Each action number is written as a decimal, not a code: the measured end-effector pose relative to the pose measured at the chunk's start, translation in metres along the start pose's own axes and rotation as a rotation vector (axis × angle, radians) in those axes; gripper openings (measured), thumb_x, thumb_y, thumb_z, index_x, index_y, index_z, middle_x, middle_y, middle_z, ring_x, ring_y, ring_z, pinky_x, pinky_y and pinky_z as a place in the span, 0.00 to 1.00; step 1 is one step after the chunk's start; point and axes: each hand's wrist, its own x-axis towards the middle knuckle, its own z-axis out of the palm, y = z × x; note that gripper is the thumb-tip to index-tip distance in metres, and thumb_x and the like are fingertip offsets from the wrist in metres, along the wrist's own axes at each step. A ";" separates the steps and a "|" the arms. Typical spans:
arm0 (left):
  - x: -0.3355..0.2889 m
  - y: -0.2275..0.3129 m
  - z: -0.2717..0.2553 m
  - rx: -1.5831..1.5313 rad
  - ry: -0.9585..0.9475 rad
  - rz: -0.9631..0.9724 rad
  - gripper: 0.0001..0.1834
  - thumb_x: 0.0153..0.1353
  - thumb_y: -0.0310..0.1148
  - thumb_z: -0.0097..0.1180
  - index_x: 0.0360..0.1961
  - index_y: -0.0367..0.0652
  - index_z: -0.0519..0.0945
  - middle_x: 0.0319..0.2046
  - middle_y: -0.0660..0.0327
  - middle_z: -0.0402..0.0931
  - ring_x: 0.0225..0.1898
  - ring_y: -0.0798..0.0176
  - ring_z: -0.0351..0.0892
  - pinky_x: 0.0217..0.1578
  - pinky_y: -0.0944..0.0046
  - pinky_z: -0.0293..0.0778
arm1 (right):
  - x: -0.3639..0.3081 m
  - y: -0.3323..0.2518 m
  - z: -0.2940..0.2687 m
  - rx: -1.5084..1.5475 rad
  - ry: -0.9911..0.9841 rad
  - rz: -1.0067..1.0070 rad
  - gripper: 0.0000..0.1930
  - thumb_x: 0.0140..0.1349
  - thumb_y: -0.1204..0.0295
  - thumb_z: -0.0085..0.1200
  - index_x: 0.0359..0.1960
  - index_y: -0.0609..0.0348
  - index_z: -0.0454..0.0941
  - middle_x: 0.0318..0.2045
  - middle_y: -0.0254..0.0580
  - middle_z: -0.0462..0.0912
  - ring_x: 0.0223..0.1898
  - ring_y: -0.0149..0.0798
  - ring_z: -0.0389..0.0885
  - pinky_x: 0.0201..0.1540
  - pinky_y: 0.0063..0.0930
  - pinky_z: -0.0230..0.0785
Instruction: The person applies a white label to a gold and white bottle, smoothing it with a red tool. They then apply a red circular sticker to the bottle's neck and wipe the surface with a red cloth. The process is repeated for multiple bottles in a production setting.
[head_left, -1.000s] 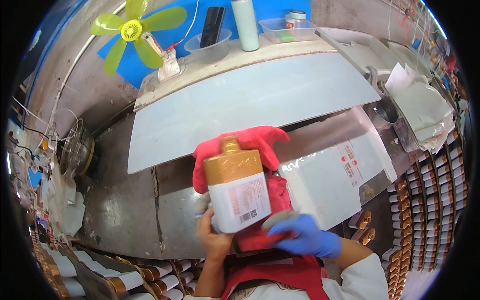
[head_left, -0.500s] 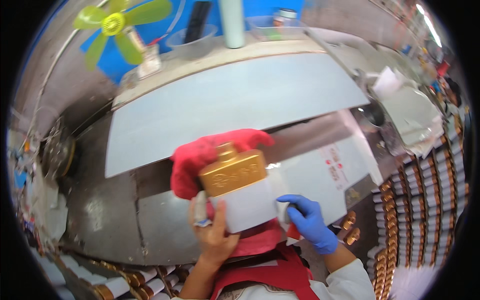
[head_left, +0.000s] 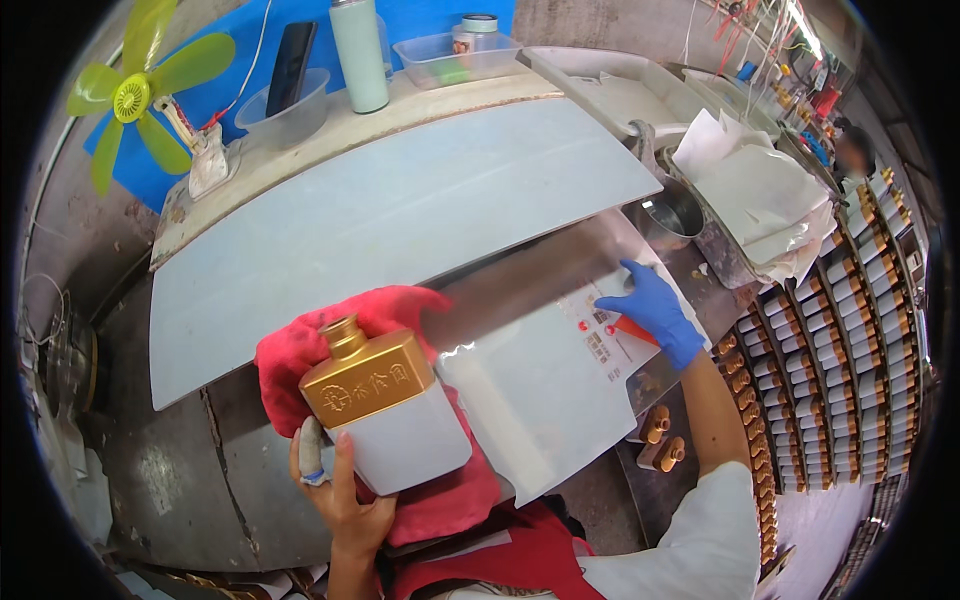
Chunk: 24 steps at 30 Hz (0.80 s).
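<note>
A flat rectangular bottle [head_left: 405, 430], gold with raised characters at its neck and shoulder and white below, lies tilted on a crumpled red cloth [head_left: 290, 350]. My left hand [head_left: 355, 520] grips its lower left side, thumb against the white face. A greyish cover wraps one finger of that hand. My right hand [head_left: 655, 310], in a blue glove, is over a printed clear plastic sheet [head_left: 545, 400], thumb and forefinger spread. Beneath its palm an orange-red flat piece [head_left: 636, 331] sticks out; the other fingers seem curled on it, partly hidden.
A pale board [head_left: 400, 220] spans the back of the metal bench. Behind it stand a green fan [head_left: 132, 98], a plastic tub [head_left: 285, 115] and a flask [head_left: 360, 55]. A metal cup [head_left: 672, 215] sits at right, near racks of similar bottles [head_left: 830, 370].
My right hand has moved away from the bottle, up and right over the plastic sheet, and the orange-red piece went along. My left hand still holds the bottle. The view has turned right.
</note>
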 end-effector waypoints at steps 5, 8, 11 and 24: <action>-0.005 -0.001 0.002 0.002 -0.024 -0.016 0.44 0.39 0.30 0.69 0.62 0.44 0.65 0.60 0.40 0.61 0.61 0.35 0.57 0.59 0.41 0.55 | 0.036 0.003 0.013 -0.154 -0.036 -0.152 0.51 0.36 0.47 0.70 0.62 0.61 0.63 0.52 0.54 0.73 0.54 0.50 0.73 0.55 0.38 0.66; -0.006 -0.001 0.005 -0.025 -0.019 -0.020 0.45 0.40 0.31 0.69 0.62 0.44 0.64 0.59 0.40 0.62 0.61 0.35 0.57 0.59 0.41 0.55 | 0.042 0.006 0.010 -0.160 -0.030 -0.186 0.51 0.35 0.46 0.70 0.61 0.62 0.64 0.52 0.55 0.73 0.54 0.51 0.72 0.54 0.38 0.67; -0.006 -0.003 0.006 -0.011 -0.043 0.011 0.45 0.42 0.28 0.67 0.64 0.40 0.60 0.61 0.40 0.59 0.61 0.36 0.57 0.60 0.43 0.55 | 0.040 0.002 0.010 -0.141 -0.022 -0.207 0.50 0.35 0.47 0.71 0.60 0.60 0.65 0.51 0.54 0.73 0.53 0.51 0.73 0.54 0.37 0.68; -0.006 -0.003 0.006 -0.019 -0.059 0.008 0.45 0.43 0.29 0.67 0.65 0.41 0.59 0.61 0.40 0.58 0.61 0.35 0.58 0.59 0.43 0.56 | 0.043 -0.009 0.004 -0.147 -0.148 -0.219 0.55 0.30 0.47 0.72 0.63 0.60 0.63 0.56 0.58 0.69 0.56 0.52 0.71 0.56 0.37 0.66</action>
